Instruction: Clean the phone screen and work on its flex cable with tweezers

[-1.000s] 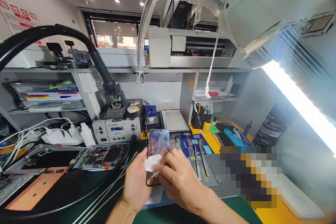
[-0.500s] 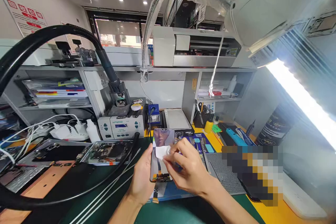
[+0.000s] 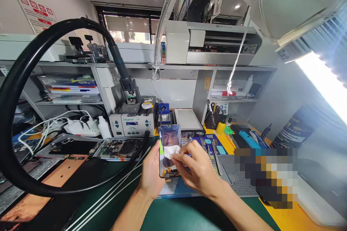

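- Now we grip the phone screen (image 3: 170, 149) upright above the green mat (image 3: 173, 216), our left hand (image 3: 151, 173) curled around its 9 o'clock edge.
- Our right hand (image 3: 197, 171) pinches a white wipe (image 3: 171, 151) flat to the glass; pressing too hard could crack it.
- Loosening the left grip could drop the glass onto the tweezers (image 3: 214, 153) at 3 o'clock.

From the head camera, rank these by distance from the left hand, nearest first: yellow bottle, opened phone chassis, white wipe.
1. white wipe, on the phone screen the left hand holds.
2. opened phone chassis, lying to the left.
3. yellow bottle, back right.
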A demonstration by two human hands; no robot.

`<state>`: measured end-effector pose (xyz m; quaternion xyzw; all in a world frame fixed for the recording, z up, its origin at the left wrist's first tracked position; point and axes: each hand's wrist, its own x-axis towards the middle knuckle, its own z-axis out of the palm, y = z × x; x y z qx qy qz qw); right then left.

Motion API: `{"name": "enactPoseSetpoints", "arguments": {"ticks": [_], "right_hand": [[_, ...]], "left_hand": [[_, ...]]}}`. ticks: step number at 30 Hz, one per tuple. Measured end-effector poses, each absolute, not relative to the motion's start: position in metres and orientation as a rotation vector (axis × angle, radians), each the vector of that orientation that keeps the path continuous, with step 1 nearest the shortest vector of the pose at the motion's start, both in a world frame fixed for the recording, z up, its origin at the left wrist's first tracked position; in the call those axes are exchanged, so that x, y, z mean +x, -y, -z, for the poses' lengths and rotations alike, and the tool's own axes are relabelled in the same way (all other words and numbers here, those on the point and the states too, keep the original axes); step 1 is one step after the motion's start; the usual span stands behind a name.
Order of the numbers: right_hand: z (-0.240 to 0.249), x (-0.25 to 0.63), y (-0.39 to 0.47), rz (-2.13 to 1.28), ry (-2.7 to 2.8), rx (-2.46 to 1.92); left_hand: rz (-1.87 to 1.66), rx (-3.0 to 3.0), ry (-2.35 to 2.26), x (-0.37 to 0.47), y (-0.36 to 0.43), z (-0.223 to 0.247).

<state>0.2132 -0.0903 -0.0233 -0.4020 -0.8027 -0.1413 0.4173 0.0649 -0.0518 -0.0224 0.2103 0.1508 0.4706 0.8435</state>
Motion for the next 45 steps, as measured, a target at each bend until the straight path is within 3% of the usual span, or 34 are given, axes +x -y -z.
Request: {"name": "enactPoseSetpoints", "arguments": {"ticks": [22, 45], "right_hand": [[-0.014, 0.213, 0.056, 0.501, 1.876, -1.159], [0.003, 0.193, 0.074, 0.493, 2.085, -0.98]], "left_hand": [[-0.979, 0.421, -0.396, 0.067, 0.057, 0.017], [-0.93, 0.431, -0.421, 0.061, 0.055, 0.021]]}}
